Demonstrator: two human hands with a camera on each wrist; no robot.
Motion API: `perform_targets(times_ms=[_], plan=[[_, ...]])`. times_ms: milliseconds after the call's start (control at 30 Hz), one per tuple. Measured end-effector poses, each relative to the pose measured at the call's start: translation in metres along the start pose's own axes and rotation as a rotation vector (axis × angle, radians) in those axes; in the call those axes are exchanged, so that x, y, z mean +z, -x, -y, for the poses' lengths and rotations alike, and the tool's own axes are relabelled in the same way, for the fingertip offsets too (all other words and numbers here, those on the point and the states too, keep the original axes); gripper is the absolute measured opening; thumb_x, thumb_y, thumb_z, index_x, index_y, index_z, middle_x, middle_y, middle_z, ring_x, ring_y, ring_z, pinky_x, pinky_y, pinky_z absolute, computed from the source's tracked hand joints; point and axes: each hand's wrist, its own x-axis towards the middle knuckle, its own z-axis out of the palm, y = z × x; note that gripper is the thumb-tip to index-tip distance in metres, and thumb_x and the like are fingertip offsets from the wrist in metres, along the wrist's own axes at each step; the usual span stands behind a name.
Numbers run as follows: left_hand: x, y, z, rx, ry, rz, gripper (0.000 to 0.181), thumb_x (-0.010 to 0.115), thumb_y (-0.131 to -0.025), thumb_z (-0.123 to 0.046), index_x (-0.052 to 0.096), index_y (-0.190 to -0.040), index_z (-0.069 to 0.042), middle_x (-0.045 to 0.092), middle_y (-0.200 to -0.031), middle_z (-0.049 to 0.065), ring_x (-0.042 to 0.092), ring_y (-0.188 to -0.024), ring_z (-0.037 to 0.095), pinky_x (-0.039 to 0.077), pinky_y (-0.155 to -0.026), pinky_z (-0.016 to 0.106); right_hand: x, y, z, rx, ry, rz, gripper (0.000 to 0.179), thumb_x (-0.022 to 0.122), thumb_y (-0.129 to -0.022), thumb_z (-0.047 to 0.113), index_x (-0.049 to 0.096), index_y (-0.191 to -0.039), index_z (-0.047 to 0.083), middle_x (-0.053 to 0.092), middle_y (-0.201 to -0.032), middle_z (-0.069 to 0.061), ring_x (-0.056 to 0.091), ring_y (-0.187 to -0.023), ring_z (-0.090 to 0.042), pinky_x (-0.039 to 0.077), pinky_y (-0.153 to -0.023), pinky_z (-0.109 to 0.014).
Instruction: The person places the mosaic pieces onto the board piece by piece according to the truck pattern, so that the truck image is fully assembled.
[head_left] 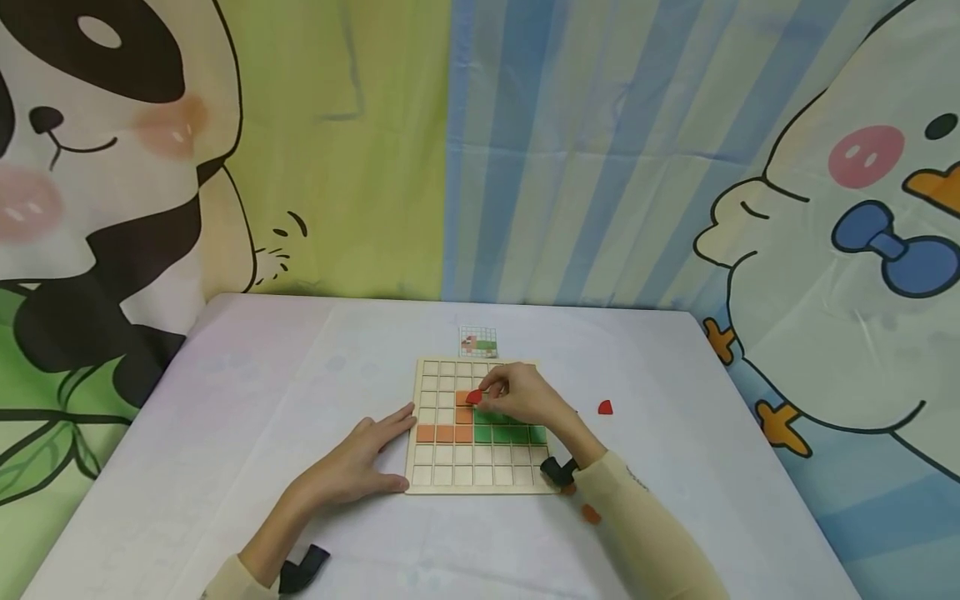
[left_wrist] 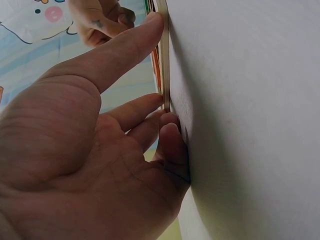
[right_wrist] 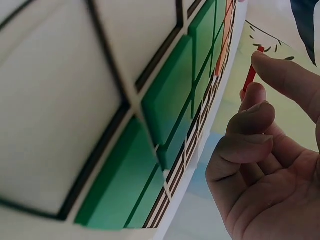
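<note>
A pale wooden grid board (head_left: 453, 476) lies on the white table. My left hand (head_left: 358, 463) holds its left edge steady, thumb near the bottom corner and fingers stretched along the side; in the left wrist view, thumb and fingertips touch the board's rim. Over the board, my right hand (head_left: 522, 395) pinches a small red piece (right_wrist: 252, 70) between thumb and index finger, above the grid in the right wrist view. Orange tiles (head_left: 445, 433) fill a row at left and a short column above it. Green tiles (head_left: 508, 434) fill cells to the right, partly hidden by the right hand.
Behind the board lies a small printed pattern card (head_left: 478, 342). To the right is a loose red piece (head_left: 605, 407). Orange pieces (head_left: 591, 514) lie near the right forearm, partly covered by it. Cartoon-printed curtains (head_left: 585, 150) hang behind the table.
</note>
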Motion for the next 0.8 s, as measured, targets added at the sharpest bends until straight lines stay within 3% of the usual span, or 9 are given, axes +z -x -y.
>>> perform_targets(times_ms=[800], plan=[[0.0,0.0,0.004,0.031,-0.003,0.001,0.092,0.092,-0.08,-0.03,0.049,-0.16,-0.014,0.031,-0.176,-0.003,0.04,-0.104,0.013,0.042,-0.093,0.027,0.023,-0.029,0.022,0.016,0.069,0.042,0.024,0.084,-0.091,0.017,0.077,-0.109,0.004,0.076,-0.088,-0.003,0.064,-0.074,-0.009,0.053,-0.071,-0.025]])
